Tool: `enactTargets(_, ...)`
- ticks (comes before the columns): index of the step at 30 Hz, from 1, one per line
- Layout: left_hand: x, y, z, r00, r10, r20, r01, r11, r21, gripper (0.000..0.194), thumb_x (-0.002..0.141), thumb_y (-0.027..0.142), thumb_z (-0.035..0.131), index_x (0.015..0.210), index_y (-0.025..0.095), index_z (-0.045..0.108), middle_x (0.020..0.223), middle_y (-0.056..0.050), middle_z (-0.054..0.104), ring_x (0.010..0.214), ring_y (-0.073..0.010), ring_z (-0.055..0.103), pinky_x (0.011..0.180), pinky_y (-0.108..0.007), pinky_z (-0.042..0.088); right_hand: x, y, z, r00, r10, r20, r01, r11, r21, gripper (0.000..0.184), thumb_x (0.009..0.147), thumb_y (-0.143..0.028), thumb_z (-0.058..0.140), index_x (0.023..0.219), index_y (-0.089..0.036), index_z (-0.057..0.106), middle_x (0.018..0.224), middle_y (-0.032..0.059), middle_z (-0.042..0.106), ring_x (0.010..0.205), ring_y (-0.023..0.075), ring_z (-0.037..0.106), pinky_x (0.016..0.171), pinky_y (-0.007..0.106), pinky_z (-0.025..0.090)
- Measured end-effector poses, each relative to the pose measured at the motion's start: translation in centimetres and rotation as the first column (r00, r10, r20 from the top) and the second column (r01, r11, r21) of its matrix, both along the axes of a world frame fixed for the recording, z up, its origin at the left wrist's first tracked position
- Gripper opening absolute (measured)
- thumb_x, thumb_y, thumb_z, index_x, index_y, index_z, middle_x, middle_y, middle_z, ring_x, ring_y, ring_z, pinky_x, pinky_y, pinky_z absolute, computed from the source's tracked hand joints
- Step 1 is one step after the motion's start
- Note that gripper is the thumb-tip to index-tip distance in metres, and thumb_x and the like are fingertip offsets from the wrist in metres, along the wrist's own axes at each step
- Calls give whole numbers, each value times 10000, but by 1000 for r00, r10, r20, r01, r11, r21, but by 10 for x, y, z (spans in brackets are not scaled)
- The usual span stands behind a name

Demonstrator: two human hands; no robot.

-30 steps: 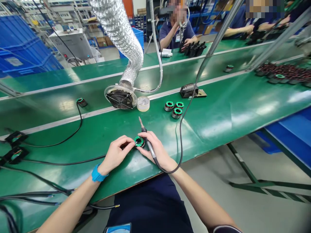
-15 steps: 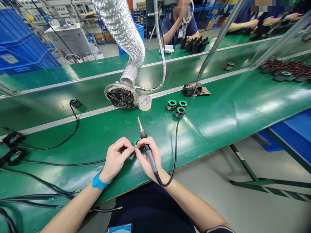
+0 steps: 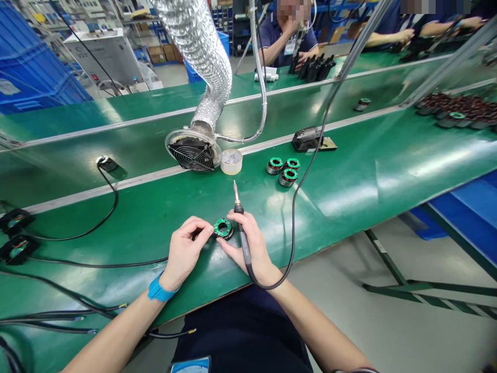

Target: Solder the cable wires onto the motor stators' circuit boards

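A small round motor stator with a green ring top [image 3: 223,228] rests on the green bench between my two hands. My left hand [image 3: 186,251], with a blue wristband, pinches its left side with closed fingers. My right hand [image 3: 250,243] holds a black soldering iron [image 3: 240,223] laid across the palm, tip pointing up and away from me, while its fingertips touch the stator's right side. The iron's black cable [image 3: 295,207] loops off to the right and rises overhead.
Three more green-topped stators [image 3: 285,170] lie further back, near a black iron stand [image 3: 310,140]. A fume fan [image 3: 193,150] on a silver duct and a small white tub [image 3: 231,161] stand ahead. Black cables [image 3: 77,233] cross the left side. People work at the far bench.
My hands and the stator stayed at the same spot on the bench. The soldering iron tilted a little more upright and to the right; the view shifted slightly.
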State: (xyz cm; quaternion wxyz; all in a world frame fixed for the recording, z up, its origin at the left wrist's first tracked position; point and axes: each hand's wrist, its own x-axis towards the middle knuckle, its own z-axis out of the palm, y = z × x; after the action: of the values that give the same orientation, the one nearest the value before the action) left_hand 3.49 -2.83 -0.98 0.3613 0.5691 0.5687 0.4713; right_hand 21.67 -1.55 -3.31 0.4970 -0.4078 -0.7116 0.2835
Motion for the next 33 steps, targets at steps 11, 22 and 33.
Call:
enactTargets(11,11,-4,1,974,-27,-227,49,995,92,196,934,332,658,791,212,718,939,-56,614,818,-184,583,670,-295,474,-11,-2,-5,992,101,78,-93,990,-103,543,891,-231,766,1382,-268,535,1215,91,590,1051,241,641,928,399,579)
enactTargets(22,9,-5,2,982,-49,-180,55,998,29,230,923,333,668,744,193,704,949,-60,624,698,-145,546,553,-274,396,29,-39,-4,950,-157,-269,170,985,24,432,1052,-264,420,763,-228,739,498,-25,552,470,151,581,570,311,535)
enactTargets(33,9,-6,-1,971,-52,-235,72,994,78,201,952,279,652,789,176,711,957,-50,613,683,-116,527,554,-255,393,23,-35,-1,949,-49,-312,85,991,101,379,995,-152,423,767,-204,721,522,-23,606,458,132,589,528,283,487)
